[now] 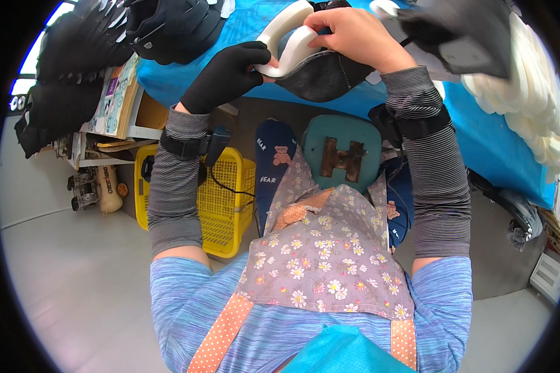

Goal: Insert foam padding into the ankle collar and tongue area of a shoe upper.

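Note:
A curved white foam pad (297,48) is held up at the table's near edge, its two ends bent toward each other. Behind and below it hangs a black fabric piece (320,78) that looks like a shoe upper. My left hand (225,76), in a black glove with bare fingertips, is closed on the pad's left, lower end. With bare fingers, my right hand (358,38) pinches the pad's upper right part. Its palm lies over the black piece, so I cannot make out how far the foam and fabric are joined.
A blue-covered table (473,133) spans the far side. Black shoe uppers (174,31) are stacked at its left, and white foam pads (516,93) line its right. A blurred dark piece (463,34) is at the upper right. Below are a yellow basket (246,180) and a teal stool (342,133).

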Tool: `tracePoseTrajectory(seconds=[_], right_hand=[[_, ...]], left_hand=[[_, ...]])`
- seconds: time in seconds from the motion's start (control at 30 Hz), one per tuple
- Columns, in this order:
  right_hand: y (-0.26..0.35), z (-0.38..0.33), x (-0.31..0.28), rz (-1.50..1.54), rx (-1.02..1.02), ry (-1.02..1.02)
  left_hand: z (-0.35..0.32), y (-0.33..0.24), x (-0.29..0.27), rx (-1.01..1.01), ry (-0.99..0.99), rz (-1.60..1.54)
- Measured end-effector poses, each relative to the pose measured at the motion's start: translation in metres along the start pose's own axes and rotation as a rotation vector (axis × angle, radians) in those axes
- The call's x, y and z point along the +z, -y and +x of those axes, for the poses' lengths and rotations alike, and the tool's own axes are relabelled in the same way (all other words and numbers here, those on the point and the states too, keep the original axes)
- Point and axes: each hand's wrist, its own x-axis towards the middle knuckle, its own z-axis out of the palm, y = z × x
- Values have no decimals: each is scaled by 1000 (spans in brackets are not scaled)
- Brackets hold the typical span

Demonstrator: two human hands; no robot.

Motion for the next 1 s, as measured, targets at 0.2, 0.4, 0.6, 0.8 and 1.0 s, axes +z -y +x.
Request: tracePoseTrajectory(seconds=[0.2, 0.4, 0.6, 0.8, 1.0], right_hand=[[-30, -7, 7, 194, 9, 81], [-40, -10, 22, 103, -75, -74], [-35, -16, 24, 104, 32, -59], [-43, -24, 20, 123, 191, -60], [-35, -8, 35, 66, 158, -150]], left_hand=[[6, -22, 3, -17, -34, 54], [6, -32, 11, -104, -76, 129], [3, -37, 23, -26, -152, 356], [21, -67, 25, -216, -65, 274], [8, -27, 21, -270, -179, 111]])
